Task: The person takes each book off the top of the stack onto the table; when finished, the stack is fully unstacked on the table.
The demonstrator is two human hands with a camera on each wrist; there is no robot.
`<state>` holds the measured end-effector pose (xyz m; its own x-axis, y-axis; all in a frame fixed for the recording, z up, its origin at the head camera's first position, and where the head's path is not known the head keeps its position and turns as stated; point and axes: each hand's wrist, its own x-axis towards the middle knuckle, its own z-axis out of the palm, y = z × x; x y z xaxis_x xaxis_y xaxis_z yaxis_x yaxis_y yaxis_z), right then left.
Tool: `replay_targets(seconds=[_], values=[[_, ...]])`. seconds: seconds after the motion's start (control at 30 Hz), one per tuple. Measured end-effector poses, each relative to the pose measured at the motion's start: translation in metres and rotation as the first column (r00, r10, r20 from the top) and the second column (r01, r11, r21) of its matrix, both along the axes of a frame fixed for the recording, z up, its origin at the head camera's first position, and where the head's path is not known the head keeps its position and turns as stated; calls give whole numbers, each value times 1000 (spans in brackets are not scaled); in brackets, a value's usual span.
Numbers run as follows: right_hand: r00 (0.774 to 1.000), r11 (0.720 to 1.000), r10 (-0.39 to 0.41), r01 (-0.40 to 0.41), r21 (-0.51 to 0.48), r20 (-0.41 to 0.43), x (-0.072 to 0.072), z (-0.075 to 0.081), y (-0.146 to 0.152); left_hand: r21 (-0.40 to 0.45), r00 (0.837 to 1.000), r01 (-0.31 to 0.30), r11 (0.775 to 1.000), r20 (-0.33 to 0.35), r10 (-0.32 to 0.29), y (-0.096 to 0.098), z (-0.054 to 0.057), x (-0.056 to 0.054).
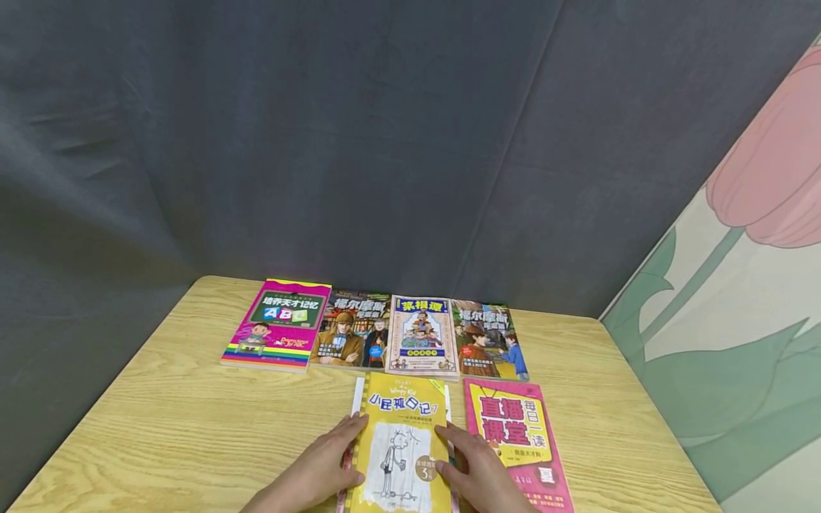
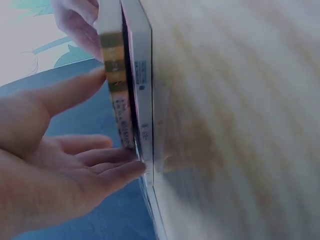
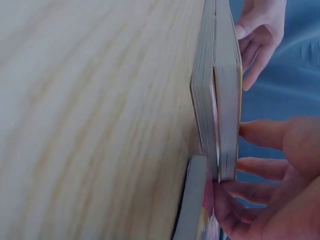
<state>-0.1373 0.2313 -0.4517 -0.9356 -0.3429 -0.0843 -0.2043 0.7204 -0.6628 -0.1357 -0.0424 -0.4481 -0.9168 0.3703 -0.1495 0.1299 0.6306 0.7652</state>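
Note:
A yellow book [image 1: 404, 434] with a cartoon figure on its cover lies on top of at least one other book near the table's front. In the left wrist view, the lower book [image 2: 143, 75] shows its pale spine beneath the yellow one. My left hand [image 1: 323, 459] touches the yellow book's spine side with thumb and fingertips, fingers fairly straight. From the other side, my right hand [image 1: 481, 470] rests its thumb and fingertips at the page edge. The right wrist view shows the page blocks of the stacked books [image 3: 227, 100] beside my right fingers.
A pink and yellow book [image 1: 519, 442] lies right of the stack, partly under my right hand. Along the back is a row: a magenta ABC book [image 1: 279, 324], a detective-cover book [image 1: 351, 331], a pale purple-bordered book [image 1: 423, 335] and another detective-cover book [image 1: 490, 342]. Behind hangs dark cloth [image 1: 359, 142].

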Motion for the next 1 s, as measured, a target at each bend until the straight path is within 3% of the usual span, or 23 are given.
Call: replay_targets(seconds=[0.13, 0.2, 0.27, 0.37, 0.47, 0.6, 0.7, 0.87, 1.0], values=[[1000, 1000, 18, -18, -9, -12, 0, 2, 1, 93, 996, -87, 992, 13, 86, 1, -1, -1], [999, 999, 26, -26, -19, -20, 0, 2, 2, 198, 992, -129, 972, 26, 127, 0, -3, -2], [999, 999, 34, -35, -35, -34, 0, 2, 3, 311, 985, -170, 935, 62, 158, -3, -5, -4], [998, 999, 37, -39, -35, -48, 1, 1, 3, 480, 969, -245, 842, 142, 201, -6, -8, -6], [999, 999, 27, -28, -17, -40, 1, 2, 1, 548, 955, -295, 782, 200, 220, -7, -9, -8], [999, 1000, 0, -1, 19, 32, -2, 4, -1, 554, 955, -295, 778, 198, 221, -4, -10, -9], [997, 999, -12, 9, 41, 71, -2, 5, -3, 557, 957, -280, 782, 228, 180, -3, -10, -8], [999, 997, 42, -39, 67, -34, 0, 6, 1, 564, 944, -264, 782, 316, 91, -1, -10, -4], [989, 987, 98, -82, 136, -114, -2, 8, 7, 587, 951, -239, 773, 302, 65, -3, -12, -4]])
